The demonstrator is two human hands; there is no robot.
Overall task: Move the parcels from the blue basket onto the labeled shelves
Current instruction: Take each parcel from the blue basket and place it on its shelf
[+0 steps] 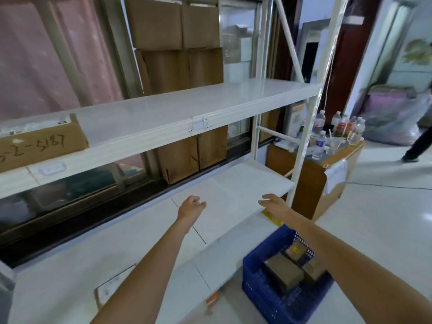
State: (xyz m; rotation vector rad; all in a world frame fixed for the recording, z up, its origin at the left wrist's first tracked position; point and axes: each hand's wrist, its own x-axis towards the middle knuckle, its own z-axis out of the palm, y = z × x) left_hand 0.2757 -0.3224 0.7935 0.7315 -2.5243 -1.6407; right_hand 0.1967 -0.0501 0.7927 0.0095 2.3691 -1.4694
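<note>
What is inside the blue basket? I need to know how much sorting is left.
Three brown cardboard parcels show inside the blue basket on the floor. The right forearm covers its far right side, so more could lie hidden there.

Place: you stand in a small storeroom or parcel depot, not a home kitchen.
Landmark: white metal rack (163,118) with taped labels (198,125) on its shelf edges.
On the rack: a marked carton (39,146) at its left end.
Behind the rack: flattened cardboard (177,43) against the window.
Right of the rack: a cabinet (313,183) crowded with bottles (339,127).
Below the rack's front: blue basket (261,277) of parcels (282,272).
</note>
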